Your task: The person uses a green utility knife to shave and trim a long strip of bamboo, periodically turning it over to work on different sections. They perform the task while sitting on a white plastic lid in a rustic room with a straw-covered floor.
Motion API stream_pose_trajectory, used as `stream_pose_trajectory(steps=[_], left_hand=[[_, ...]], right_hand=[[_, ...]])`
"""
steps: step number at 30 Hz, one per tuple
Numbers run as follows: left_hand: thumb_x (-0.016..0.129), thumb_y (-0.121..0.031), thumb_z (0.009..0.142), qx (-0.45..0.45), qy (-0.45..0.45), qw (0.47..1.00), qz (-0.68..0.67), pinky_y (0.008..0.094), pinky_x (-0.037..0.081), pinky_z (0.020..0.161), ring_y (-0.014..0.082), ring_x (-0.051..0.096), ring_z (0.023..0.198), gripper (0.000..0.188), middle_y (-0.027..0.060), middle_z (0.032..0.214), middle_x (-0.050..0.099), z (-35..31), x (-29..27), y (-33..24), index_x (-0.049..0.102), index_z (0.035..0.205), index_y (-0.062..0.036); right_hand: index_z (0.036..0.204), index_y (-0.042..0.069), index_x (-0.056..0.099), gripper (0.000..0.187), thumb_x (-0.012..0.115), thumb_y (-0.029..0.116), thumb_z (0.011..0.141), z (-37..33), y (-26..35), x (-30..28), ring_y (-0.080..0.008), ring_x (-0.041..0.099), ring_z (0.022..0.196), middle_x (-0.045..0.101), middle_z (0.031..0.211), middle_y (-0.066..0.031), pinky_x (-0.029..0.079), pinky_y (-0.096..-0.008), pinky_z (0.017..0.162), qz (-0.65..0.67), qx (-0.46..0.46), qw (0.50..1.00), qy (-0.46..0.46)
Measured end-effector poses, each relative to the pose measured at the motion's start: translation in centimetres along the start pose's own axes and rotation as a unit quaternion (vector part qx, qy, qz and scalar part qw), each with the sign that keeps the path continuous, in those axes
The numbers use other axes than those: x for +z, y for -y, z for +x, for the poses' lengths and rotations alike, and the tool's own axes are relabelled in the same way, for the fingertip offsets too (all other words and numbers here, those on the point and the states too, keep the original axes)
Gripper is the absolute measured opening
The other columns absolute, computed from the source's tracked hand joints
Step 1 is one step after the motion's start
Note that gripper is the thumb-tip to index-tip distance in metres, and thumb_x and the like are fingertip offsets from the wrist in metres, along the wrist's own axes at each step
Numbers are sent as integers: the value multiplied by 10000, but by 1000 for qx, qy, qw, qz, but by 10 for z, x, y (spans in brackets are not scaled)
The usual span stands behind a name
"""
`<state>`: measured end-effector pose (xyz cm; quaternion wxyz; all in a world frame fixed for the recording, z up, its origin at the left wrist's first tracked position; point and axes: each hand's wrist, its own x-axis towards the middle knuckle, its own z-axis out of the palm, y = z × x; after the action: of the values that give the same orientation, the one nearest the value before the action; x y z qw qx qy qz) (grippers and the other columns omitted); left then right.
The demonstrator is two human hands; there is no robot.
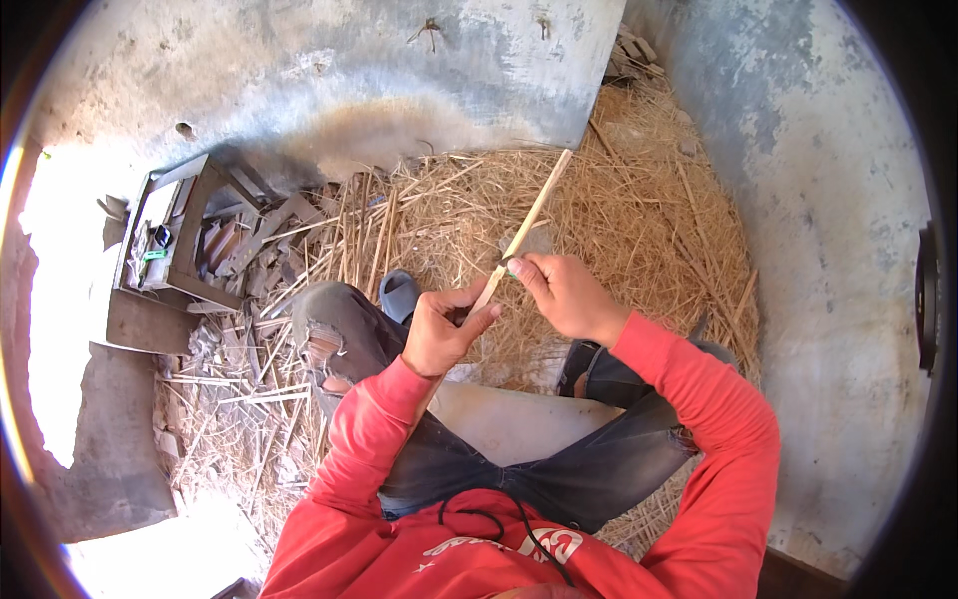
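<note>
A long, narrow pale wooden strip (540, 205) slants up and away to the right in front of me. My left hand (446, 324) is closed round its lower part, the thumb lying along the near side. Higher up, the bent fingers of my right hand (569, 293) meet the strip. Between them shows a small dark and green piece (507, 264), pressed against the wood; most of it is hidden by the fingers, so its kind is unclear. The strip's far end stands free above the straw.
Loose straw and shavings (639, 190) cover the floor ahead, with longer sticks (371, 225) heaped at left. A worn wooden stool (190, 240) stands far left, with small items on top. Bare walls (828, 200) close in behind and at right. A blue-grey slipper (399, 295) shows beside my knee.
</note>
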<state>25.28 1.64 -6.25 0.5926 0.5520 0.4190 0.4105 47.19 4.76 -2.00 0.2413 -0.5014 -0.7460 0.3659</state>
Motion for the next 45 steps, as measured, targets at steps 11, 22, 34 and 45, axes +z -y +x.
stream_pose_trajectory(steps=[11,22,34,45], left_hand=[[802,-81,905,2,-28,1000,1,201,452,660,15,513,766,458,-56,841,598,8,4,4,649,1302,87],[826,-122,878,64,-61,983,158,228,476,626,19,526,714,460,29,757,638,9,2,17,677,1265,76],[722,-157,977,-9,-40,994,101,220,464,666,36,560,756,391,-47,850,629,9,-2,6,667,1299,57],[689,-199,1003,-8,-16,995,94,239,429,600,33,507,675,314,-47,734,574,5,1,-8,719,1252,-10]], right_hand=[[782,55,676,365,705,361,979,3,7,-23,-96,411,526,475,572,39,364,-318,512,66,0,996,-56],[813,4,672,278,741,258,901,3,1,-3,-278,512,529,540,600,-160,421,-406,535,-2,-95,995,-32],[850,-19,646,498,602,454,998,1,-5,-15,-321,597,569,611,665,-161,449,-431,558,17,-14,997,-77],[944,-18,633,510,513,468,1041,-7,10,-5,-438,627,638,609,662,-241,466,-515,594,-113,-16,993,14]])
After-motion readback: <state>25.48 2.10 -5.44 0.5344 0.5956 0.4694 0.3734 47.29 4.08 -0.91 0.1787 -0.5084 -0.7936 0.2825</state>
